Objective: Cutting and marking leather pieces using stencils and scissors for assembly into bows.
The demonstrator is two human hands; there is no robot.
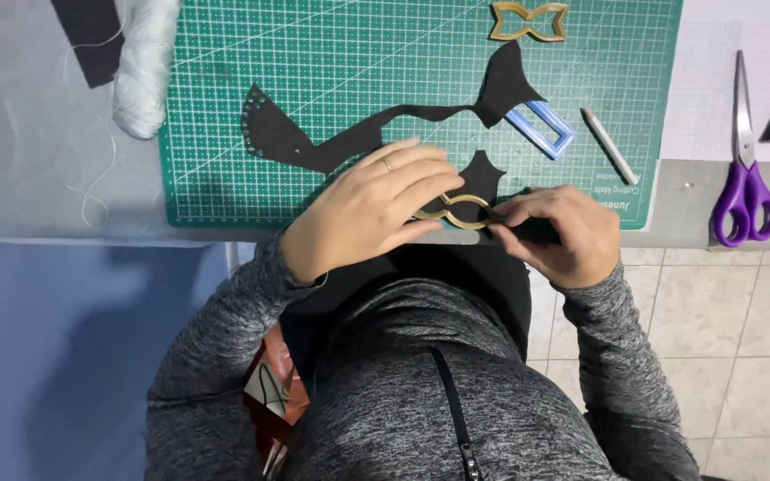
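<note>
Both hands work at the green cutting mat's (225,178) near edge. Left hand (372,209) presses the gold bow-shaped template (456,212) onto black leather (479,178); right hand (559,232) pinches the leather's end

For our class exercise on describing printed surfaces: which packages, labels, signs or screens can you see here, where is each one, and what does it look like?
No packages, signs or screens show.
Green gridded cutting mat: on the grey table, beyond both hands; rectangular, white grid lines, pale printed marking along its near right edge.
Small white card with dark lines: below the left sleeve, by the person's lap, on a brown thing; partly hidden.
</note>
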